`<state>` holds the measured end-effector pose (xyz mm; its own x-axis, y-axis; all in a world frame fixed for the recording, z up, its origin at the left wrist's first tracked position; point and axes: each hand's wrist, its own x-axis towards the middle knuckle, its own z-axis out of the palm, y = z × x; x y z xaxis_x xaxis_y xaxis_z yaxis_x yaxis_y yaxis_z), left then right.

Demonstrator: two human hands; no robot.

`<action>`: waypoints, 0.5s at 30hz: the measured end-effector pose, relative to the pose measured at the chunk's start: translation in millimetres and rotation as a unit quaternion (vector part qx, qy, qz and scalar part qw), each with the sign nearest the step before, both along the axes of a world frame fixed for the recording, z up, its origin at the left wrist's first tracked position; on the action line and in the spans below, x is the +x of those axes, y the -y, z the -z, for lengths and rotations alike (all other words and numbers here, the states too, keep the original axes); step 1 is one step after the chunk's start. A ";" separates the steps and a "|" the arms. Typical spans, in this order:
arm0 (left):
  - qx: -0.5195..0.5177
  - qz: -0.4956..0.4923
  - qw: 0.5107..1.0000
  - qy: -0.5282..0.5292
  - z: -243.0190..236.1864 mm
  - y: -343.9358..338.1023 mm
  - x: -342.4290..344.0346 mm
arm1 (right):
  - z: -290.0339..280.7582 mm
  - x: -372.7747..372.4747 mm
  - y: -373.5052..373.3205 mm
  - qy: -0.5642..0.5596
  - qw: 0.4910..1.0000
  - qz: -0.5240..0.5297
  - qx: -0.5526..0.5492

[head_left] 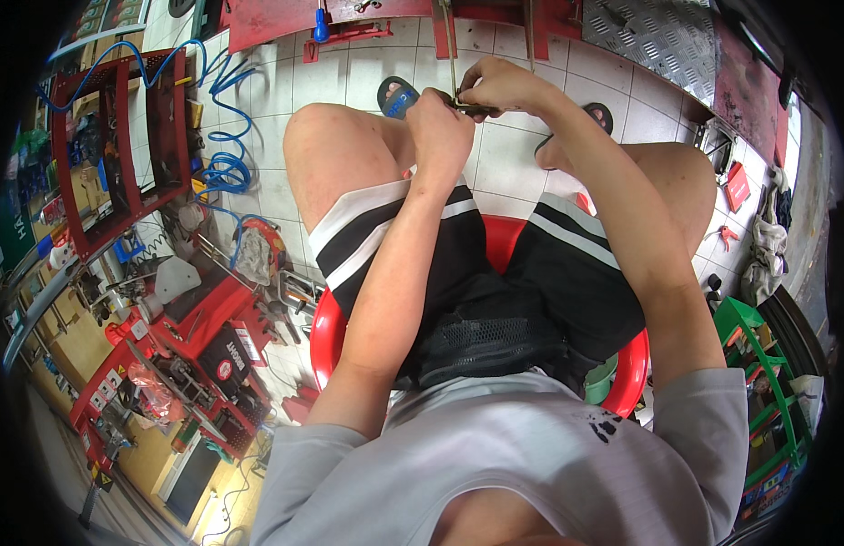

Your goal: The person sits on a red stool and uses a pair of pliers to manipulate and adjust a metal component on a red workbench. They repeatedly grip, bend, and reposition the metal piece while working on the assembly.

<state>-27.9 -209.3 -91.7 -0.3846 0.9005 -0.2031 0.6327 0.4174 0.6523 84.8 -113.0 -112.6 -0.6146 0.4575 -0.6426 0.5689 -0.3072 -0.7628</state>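
I sit on a red plastic stool (327, 335) with both arms stretched out over my knees. My left hand (437, 127) is closed around a small dark metal part (469, 109) held between the hands. My right hand (499, 86) grips the same part from the far side, fingers curled. A thin metal rod (452, 50) rises from the part toward a red metal frame (349, 18) at the top. What the part is cannot be told; the fingers hide most of it.
White tiled floor (349, 77) lies under my feet in dark sandals (396, 94). A coiled blue air hose (223, 168), a red tool cart (121, 136) and a red tool tray (199, 332) crowd the left. A green rack (758, 364) stands right.
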 end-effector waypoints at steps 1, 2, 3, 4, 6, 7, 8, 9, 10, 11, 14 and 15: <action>-0.001 0.001 1.000 0.001 -1.0 0.0 0.4 | 0.4 0.5 -0.1 -0.001 1.000 -0.008 0.008; -0.001 0.001 1.000 0.003 -1.3 0.4 0.1 | -0.9 0.1 0.7 -0.002 1.000 0.003 0.004; -0.001 0.001 1.000 0.004 -1.6 0.6 -0.2 | -2.1 -0.3 2.2 -0.002 1.000 0.015 0.001; -0.001 -0.001 1.000 0.004 -1.8 0.6 -0.5 | -3.3 -0.8 3.1 -0.003 1.000 0.026 -0.003; 0.001 -0.002 1.000 0.004 -1.1 -0.3 0.5 | 0.0 -0.5 2.3 -0.003 0.998 0.057 -0.022; 0.000 0.000 1.000 0.003 -0.8 -0.6 0.7 | 1.7 0.0 1.8 -0.002 0.997 0.072 -0.032; -0.002 0.002 1.000 0.000 -1.3 -0.3 0.4 | 1.3 0.1 1.3 -0.006 0.998 0.052 -0.028; -0.004 0.003 1.000 -0.003 -1.7 0.0 0.0 | 0.9 0.6 0.6 -0.009 0.999 0.032 -0.023; -0.003 0.003 1.000 -0.002 -2.1 0.2 -0.2 | 0.5 0.6 0.1 -0.013 1.000 0.012 -0.019; -0.002 0.003 1.000 -0.001 -2.4 0.1 0.0 | 0.6 0.6 -0.3 -0.008 1.000 0.008 -0.013; -0.005 0.002 1.000 0.001 -1.9 -0.4 0.1 | 1.0 0.1 -0.7 0.002 1.000 0.000 0.003; -0.007 0.002 1.000 0.001 -1.0 -0.3 -0.1 | 1.4 -0.6 -0.1 0.003 1.000 0.000 0.007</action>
